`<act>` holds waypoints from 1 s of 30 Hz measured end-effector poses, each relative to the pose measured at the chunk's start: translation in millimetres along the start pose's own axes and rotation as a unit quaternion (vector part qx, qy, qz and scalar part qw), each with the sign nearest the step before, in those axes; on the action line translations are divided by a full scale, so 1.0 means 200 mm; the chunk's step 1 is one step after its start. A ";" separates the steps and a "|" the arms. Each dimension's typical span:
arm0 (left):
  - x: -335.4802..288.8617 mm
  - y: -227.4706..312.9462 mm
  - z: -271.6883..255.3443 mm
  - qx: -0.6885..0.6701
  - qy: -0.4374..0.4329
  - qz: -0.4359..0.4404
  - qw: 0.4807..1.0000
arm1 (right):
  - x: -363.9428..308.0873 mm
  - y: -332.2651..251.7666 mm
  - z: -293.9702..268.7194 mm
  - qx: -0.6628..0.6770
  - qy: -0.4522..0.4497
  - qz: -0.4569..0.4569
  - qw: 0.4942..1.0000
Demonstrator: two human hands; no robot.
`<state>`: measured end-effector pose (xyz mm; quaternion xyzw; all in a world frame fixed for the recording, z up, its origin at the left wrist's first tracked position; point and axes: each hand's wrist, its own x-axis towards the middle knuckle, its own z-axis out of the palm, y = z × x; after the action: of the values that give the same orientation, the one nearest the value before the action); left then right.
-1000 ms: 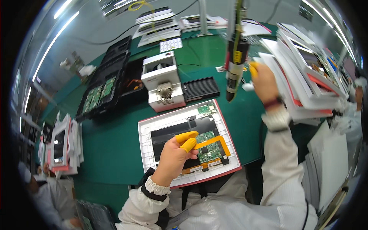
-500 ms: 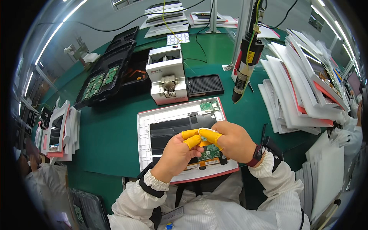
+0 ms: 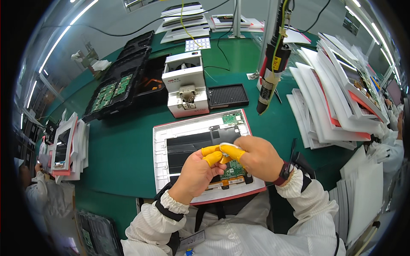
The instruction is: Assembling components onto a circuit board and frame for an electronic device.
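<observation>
My left hand (image 3: 197, 171) and my right hand (image 3: 253, 157) meet over a white tray (image 3: 179, 133) with a red rim that holds a dark panel and green circuit boards (image 3: 232, 170). Both hands wear yellow finger cots. Their fingertips pinch a small white piece (image 3: 222, 149) between them, just above the lower circuit board. A second small green board (image 3: 232, 118) sits at the tray's far right corner. An electric screwdriver (image 3: 270, 77) hangs from above, beyond my right hand and apart from it.
A white screw feeder (image 3: 186, 89) and a black perforated tray (image 3: 227, 96) stand behind the work tray. Black trays with green boards (image 3: 112, 89) lie far left. Stacks of white framed panels (image 3: 337, 94) rise at the right, more (image 3: 64, 147) at the left. Other people work at both edges.
My right hand came down from the hanging screwdriver at the upper right and joined my left hand over the tray. The two hands now pinch a small white piece together.
</observation>
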<state>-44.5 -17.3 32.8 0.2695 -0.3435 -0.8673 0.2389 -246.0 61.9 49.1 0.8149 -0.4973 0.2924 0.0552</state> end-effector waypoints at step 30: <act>-0.07 -0.06 0.06 -0.011 0.094 0.169 0.981 | -0.05 -0.02 -0.06 0.558 0.158 0.325 0.748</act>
<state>-44.3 3.0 35.6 0.2856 -0.3500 -0.7890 0.4163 -250.4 77.1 54.6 0.4324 -0.4645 0.6426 -0.4294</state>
